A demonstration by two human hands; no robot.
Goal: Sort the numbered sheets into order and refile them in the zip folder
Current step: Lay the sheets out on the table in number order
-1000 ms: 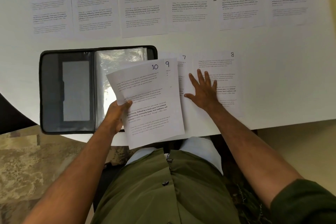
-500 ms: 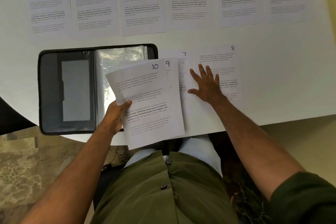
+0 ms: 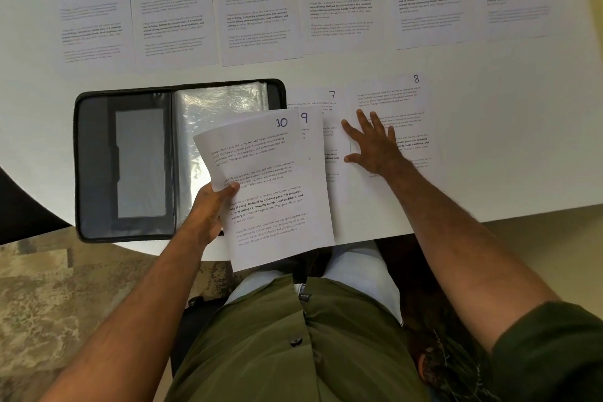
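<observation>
My left hand (image 3: pixel 208 209) grips sheet 10 (image 3: pixel 270 183) by its left edge and holds it tilted over the open zip folder (image 3: pixel 127 166). Sheet 9 (image 3: pixel 308 127) peeks out just behind it. My right hand (image 3: pixel 375 143) lies flat with fingers spread on sheet 8 (image 3: pixel 404 101), its thumb toward sheet 7 (image 3: pixel 329 108). Sheets 1 (image 3: pixel 91 16), 2 (image 3: pixel 173 13), 3 (image 3: pixel 257 10) and 4 (image 3: pixel 339 0) lie in a row along the far side of the white table, with two more sheets to their right.
The folder lies open near the table's front edge (image 3: pixel 489 212), its clear plastic sleeves (image 3: pixel 222 104) showing on the right half. A patterned floor (image 3: pixel 65 287) is below the table at left. My green-clad torso fills the bottom centre.
My right hand has slid a little to the right, from sheet 7 onto sheet 8. My left hand still holds sheet 10 in the same place.
</observation>
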